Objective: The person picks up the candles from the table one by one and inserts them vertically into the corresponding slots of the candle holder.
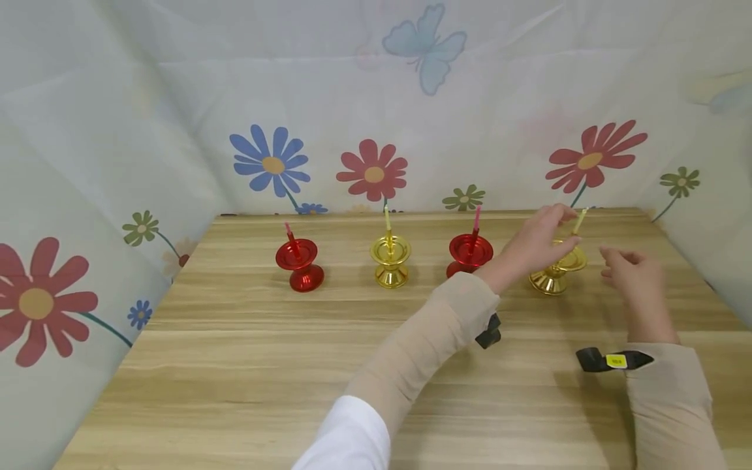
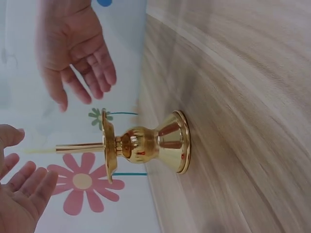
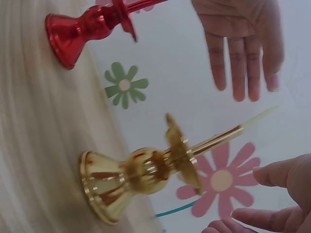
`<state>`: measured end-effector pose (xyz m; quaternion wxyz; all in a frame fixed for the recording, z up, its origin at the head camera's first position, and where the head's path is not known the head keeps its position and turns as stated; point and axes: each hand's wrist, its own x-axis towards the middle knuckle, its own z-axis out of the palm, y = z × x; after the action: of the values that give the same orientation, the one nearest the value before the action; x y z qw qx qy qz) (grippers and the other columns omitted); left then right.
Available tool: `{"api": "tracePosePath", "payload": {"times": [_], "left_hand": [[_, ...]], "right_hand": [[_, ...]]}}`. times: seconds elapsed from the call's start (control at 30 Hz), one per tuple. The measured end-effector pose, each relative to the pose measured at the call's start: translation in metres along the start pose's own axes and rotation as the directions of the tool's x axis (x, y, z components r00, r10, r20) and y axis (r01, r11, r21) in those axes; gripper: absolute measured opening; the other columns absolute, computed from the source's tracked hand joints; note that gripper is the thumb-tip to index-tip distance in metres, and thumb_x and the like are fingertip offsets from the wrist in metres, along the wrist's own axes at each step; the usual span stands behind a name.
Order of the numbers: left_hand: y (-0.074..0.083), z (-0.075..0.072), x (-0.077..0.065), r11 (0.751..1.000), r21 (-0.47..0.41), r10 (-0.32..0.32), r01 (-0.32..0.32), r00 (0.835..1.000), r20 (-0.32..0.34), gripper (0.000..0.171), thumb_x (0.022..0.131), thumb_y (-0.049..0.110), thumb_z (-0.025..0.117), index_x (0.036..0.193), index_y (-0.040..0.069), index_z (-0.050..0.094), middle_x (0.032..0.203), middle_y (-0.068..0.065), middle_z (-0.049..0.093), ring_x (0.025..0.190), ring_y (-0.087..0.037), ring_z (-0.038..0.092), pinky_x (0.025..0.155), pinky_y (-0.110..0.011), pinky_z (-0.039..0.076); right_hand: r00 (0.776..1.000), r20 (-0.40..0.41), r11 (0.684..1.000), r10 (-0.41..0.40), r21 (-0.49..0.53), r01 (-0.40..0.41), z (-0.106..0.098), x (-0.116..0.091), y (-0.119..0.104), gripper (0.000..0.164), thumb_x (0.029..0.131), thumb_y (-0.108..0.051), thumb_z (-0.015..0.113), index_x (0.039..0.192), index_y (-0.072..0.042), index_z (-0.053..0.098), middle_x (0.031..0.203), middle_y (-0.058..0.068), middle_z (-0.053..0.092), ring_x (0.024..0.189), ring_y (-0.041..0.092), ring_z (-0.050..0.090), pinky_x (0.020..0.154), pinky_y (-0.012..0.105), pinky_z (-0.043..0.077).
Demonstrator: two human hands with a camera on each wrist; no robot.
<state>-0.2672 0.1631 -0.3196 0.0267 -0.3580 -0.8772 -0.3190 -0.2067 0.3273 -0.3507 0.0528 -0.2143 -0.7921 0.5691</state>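
Observation:
At the right end of a row stands a gold candle holder (image 1: 549, 282) with a thin pale yellow candle (image 1: 580, 220) upright in its tube. My left hand (image 1: 537, 241) is beside that candle on its left, fingers loosely bent and holding nothing. To the right of the same holder is my right hand (image 1: 637, 277), apart from it, its fingers relaxed with nothing between them. In the left wrist view the gold candle holder (image 2: 146, 145) stands between the left hand (image 2: 22, 189) and the right hand (image 2: 77, 53). Neither hand touches the candle in the right wrist view.
Further left stand a red candle holder (image 1: 467, 251) with a pink candle, a gold one (image 1: 391, 271) with a yellow candle, and another red one (image 1: 304, 274) with a short pink candle. All rest on the wooden table (image 1: 264, 378), before a flowered cloth (image 1: 329, 85).

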Motion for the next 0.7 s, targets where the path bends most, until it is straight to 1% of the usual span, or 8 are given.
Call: {"api": "tracePosePath", "payload": {"times": [0.03,0.1,0.17,0.27,0.4,0.53,0.63,0.7], "left_hand": [[-0.001,-0.002,-0.001,1.000,-0.003,0.002,-0.002,1.000,-0.004,0.043,0.095,0.029,0.059,0.132,0.013,0.047,0.130,0.004,0.053,0.119,-0.004,0.049,0.096,-0.005,0.036],[-0.002,-0.004,-0.003,1.000,0.001,0.006,-0.006,1.000,-0.006,0.042,0.094,0.029,0.059,0.132,0.013,0.048,0.129,0.004,0.054,0.118,-0.004,0.049,0.095,-0.004,0.036],[-0.003,-0.005,-0.005,1.000,0.012,0.012,-0.012,1.000,-0.003,0.041,0.094,0.028,0.060,0.130,0.012,0.048,0.128,0.004,0.054,0.117,-0.004,0.049,0.095,-0.004,0.036],[-0.004,-0.005,-0.011,0.999,0.037,0.008,-0.009,1.000,0.023,0.040,0.094,0.028,0.059,0.130,0.013,0.049,0.127,0.004,0.054,0.117,-0.003,0.049,0.095,-0.005,0.036],[-0.006,-0.004,-0.021,0.998,0.067,0.012,-0.016,0.999,0.048,0.036,0.094,0.029,0.059,0.127,0.014,0.051,0.126,0.005,0.053,0.115,-0.003,0.050,0.092,-0.006,0.039],[-0.011,-0.011,-0.034,0.993,0.107,0.056,-0.058,0.998,0.020,0.031,0.095,0.029,0.058,0.123,0.016,0.053,0.124,0.004,0.054,0.112,-0.004,0.052,0.085,-0.006,0.042],[-0.018,-0.017,-0.047,0.988,0.126,0.091,-0.091,0.996,0.007,0.028,0.096,0.027,0.056,0.121,0.015,0.054,0.124,0.004,0.054,0.113,-0.005,0.052,0.087,-0.006,0.042],[-0.024,-0.020,-0.057,0.984,0.139,0.116,-0.115,0.993,-0.001,0.027,0.096,0.027,0.055,0.120,0.015,0.056,0.123,0.003,0.055,0.115,-0.007,0.052,0.089,-0.008,0.042]], "right_hand": [[1.000,-0.015,1.000,0.001,0.001,-0.001,0.000,0.000,-0.003,0.041,0.093,-0.043,0.053,0.117,-0.010,0.052,0.101,-0.006,0.050,0.062,-0.011,0.055,0.060,0.010,0.050],[0.999,-0.035,1.000,-0.001,-0.008,0.001,-0.001,-0.003,-0.010,0.027,0.091,-0.047,0.055,0.103,-0.022,0.051,0.097,-0.012,0.049,0.062,-0.012,0.056,0.066,0.012,0.051],[0.999,-0.053,0.999,-0.010,-0.031,0.009,0.000,-0.006,-0.015,0.024,0.090,-0.050,0.055,0.095,-0.028,0.049,0.092,-0.017,0.048,0.062,-0.013,0.056,0.077,0.019,0.053],[0.996,-0.063,0.995,-0.064,-0.074,0.059,0.001,-0.011,-0.022,0.023,0.090,-0.050,0.055,0.094,-0.029,0.050,0.084,-0.023,0.050,0.060,-0.012,0.057,0.075,0.018,0.051],[0.985,-0.090,0.989,-0.145,-0.017,0.144,0.004,-0.018,-0.031,0.015,0.091,-0.039,0.059,0.090,-0.026,0.054,0.070,-0.027,0.053,0.057,-0.010,0.059,0.056,0.007,0.047],[0.970,-0.141,0.977,-0.196,0.060,0.206,0.005,-0.027,-0.042,0.007,0.091,-0.031,0.061,0.088,-0.027,0.057,0.074,-0.024,0.057,0.059,-0.009,0.059,0.056,0.006,0.049],[0.957,-0.152,0.966,-0.246,0.043,0.255,0.006,-0.034,-0.046,0.005,0.092,-0.028,0.061,0.088,-0.029,0.058,0.074,-0.024,0.058,0.060,-0.009,0.058,0.057,0.005,0.048],[0.944,-0.145,0.954,-0.298,-0.014,0.299,0.008,-0.039,-0.046,0.006,0.092,-0.026,0.060,0.088,-0.030,0.058,0.072,-0.026,0.057,0.061,-0.010,0.057,0.057,0.004,0.047]]}}
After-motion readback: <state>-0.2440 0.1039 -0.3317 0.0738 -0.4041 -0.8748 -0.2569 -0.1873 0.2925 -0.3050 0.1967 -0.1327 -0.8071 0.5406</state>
